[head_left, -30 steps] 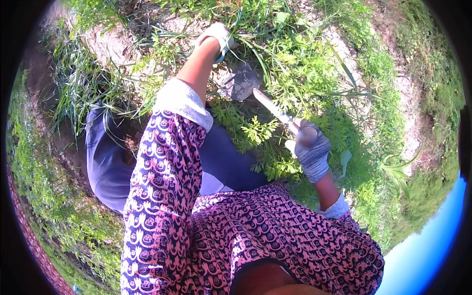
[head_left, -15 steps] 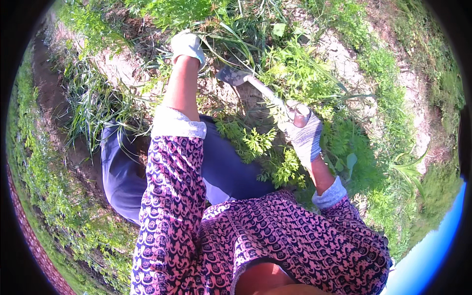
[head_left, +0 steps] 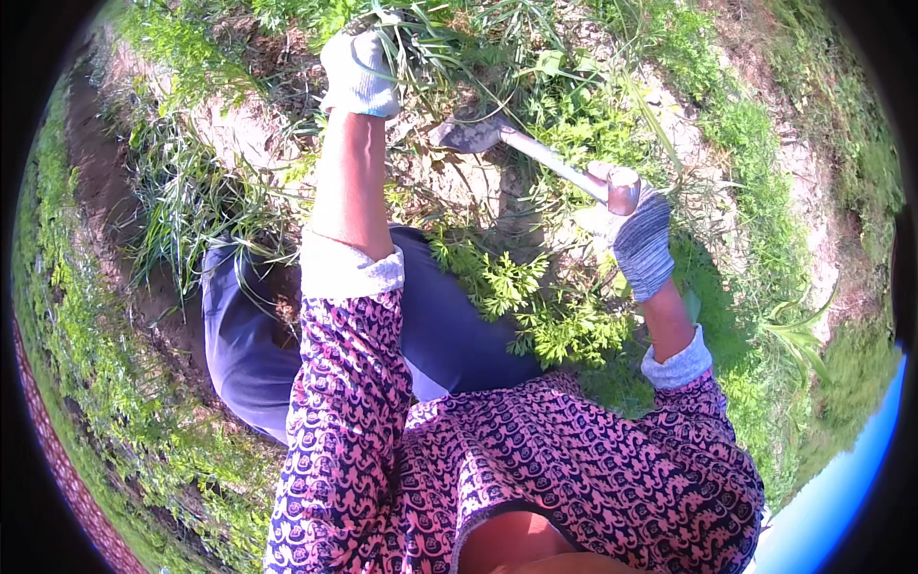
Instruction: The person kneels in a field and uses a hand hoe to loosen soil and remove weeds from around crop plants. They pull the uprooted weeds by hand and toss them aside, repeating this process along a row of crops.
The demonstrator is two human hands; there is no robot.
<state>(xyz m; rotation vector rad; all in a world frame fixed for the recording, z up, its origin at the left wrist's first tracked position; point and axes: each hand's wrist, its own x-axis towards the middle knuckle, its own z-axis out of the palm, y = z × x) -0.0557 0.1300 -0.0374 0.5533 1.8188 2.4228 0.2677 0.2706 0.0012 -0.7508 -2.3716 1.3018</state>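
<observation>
My left hand [head_left: 360, 75], in a pale knit glove, reaches far out at the upper left. Its fingers are curled among long grass blades [head_left: 421, 48], which fan out from it; the fingertips are hidden. My right hand [head_left: 631, 230], gloved in grey knit, is wrapped around the handle of a short hand hoe [head_left: 555, 167]. The hoe's dark, soil-marked blade [head_left: 466, 134] points left, low over bare soil to the right of my left wrist. Feathery green plants [head_left: 574, 325] grow just below the hoe and my right hand.
Pulled-looking grass [head_left: 182, 210] lies in a heap left of my bent knee [head_left: 239, 354]. More leafy rows [head_left: 105, 383] run along the left side. Pale dry soil [head_left: 660, 96] shows between plants at the upper right, and a broad-bladed weed [head_left: 798, 335] stands farther right.
My left hand has moved slightly farther away, drawing against the grass blades. My right hand has shifted right and a little outward, taking the hoe along.
</observation>
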